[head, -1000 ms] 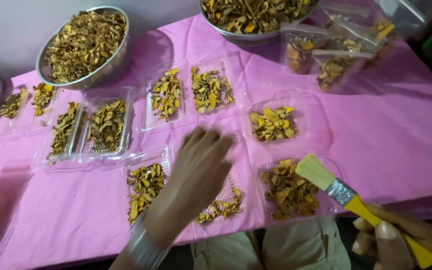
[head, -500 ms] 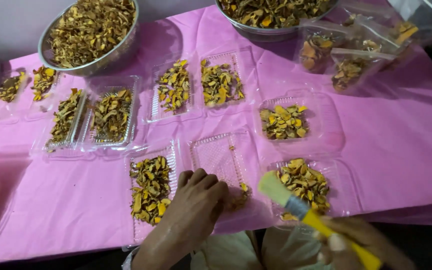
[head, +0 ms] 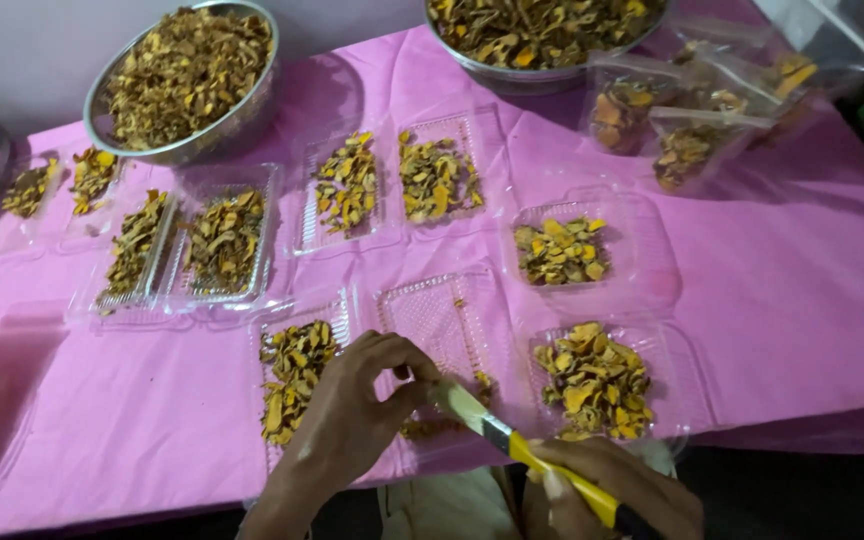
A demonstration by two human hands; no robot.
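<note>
Since half a second ago the brush [head: 507, 440] has swung down from above the right-hand tray, and the left hand [head: 362, 400] has curled to meet its bristles.

Clear plastic trays of dried yellow-brown pieces crowd the pink cloth [head: 782, 300]: one just beside the left hand at nine o'clock [head: 292, 375], one at three o'clock [head: 597, 380], more at twelve. Two steel bowls [head: 187, 85] heaped with the same pieces sit at the far edge.

The brush's long axis runs from four o'clock to ten o'clock, bristles toward ten, over the nearly empty middle tray [head: 437, 320].

The left hand pinches the bristle tip between bent fingers. The right hand [head: 612, 490] is closed around the yellow handle.
</note>
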